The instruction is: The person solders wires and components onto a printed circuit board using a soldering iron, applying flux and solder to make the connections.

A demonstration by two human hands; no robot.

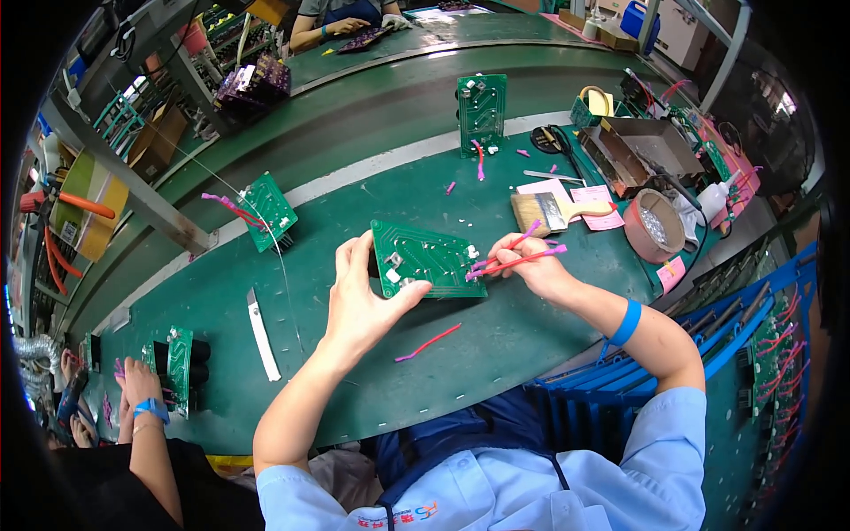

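My left hand [361,301] grips a green circuit board [429,257] by its left end, with the thumb over the near edge and the fingers behind. The board is tilted above the green bench, its traces and white parts facing me. At its right edge, my right hand [531,264] pinches several red wires with purple ends [531,257]. Some wire ends touch the board's edge; whether they are attached to it I cannot tell. A single loose red wire [428,342] lies on the bench just below the board.
A white-handled knife [262,336] lies left. Circuit boards stand at left [270,211] and far middle [482,106]. To the right are a brush [553,211], a round tub [653,219] and a metal tray [620,159]. A co-worker's hand [140,385] works at lower left; another person sits across.
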